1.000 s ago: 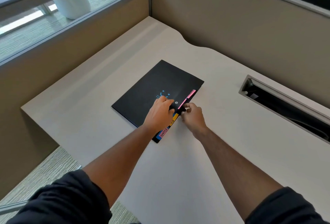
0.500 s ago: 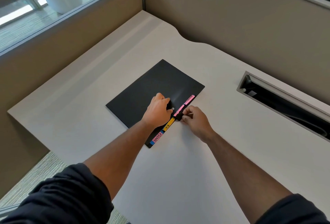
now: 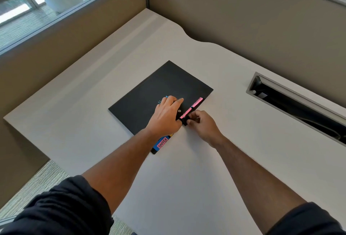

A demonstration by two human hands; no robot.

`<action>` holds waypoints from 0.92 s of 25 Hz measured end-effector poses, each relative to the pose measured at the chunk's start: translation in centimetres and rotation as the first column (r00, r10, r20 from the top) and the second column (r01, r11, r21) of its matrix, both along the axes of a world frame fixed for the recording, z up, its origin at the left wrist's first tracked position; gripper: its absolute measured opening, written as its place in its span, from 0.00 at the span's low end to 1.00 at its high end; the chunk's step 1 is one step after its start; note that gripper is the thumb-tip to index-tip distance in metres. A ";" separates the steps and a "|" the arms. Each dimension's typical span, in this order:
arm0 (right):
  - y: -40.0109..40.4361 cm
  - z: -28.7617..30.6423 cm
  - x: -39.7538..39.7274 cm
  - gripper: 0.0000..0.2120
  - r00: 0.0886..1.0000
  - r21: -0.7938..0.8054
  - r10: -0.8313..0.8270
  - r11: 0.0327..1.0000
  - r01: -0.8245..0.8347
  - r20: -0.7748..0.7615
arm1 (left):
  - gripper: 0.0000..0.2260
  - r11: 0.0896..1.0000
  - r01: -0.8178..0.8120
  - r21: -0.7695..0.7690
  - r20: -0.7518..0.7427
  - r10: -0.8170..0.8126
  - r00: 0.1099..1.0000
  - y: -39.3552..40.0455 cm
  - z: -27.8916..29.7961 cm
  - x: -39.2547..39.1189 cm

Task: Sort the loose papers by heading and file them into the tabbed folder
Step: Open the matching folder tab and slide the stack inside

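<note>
closed black tabbed folder [image 3: 149,101] flat on desk, pink, yellow, blue tabs along right edge

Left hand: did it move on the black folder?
Yes. The left hand slid farther onto the folder, its fingers now flat over the blue logo that showed beyond them earlier.

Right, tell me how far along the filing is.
Done: no loose papers lie on the desk, and the black folder lies shut, labelled tabs poking out. In hand: left hand presses the cover; right hand pinches the snap strap. Left: fastening it, probably.
</note>
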State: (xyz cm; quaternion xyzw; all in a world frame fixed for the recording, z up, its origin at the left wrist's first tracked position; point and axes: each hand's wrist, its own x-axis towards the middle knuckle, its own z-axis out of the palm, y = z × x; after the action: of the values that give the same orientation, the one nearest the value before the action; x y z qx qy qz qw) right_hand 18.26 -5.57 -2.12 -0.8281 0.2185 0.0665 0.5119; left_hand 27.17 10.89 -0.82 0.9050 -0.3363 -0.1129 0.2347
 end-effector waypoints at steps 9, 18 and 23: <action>0.2 -0.4 -0.5 0.03 0.994 0.046 -0.108 0.993 0.107 0.021 | 0.30 0.999 0.014 -0.032 -0.204 -0.020 0.979 1.2 -0.4 0.1; 2.8 -0.5 1.9 0.06 0.981 -0.162 -0.183 0.968 0.191 0.063 | 0.12 0.976 -0.217 -0.005 -0.367 0.200 0.908 0.3 0.2 1.3; 3.6 -0.9 2.6 0.06 0.964 -0.199 -0.259 0.944 0.264 0.054 | 0.07 0.959 -0.281 0.024 -0.294 0.275 0.915 -0.6 -1.1 1.8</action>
State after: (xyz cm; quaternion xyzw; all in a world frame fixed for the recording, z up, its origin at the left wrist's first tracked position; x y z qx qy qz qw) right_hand 20.84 -1.94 -3.02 -0.8407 0.3252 -0.0359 0.4314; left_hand 28.96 10.29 -1.90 0.9144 -0.1667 -0.2085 0.3042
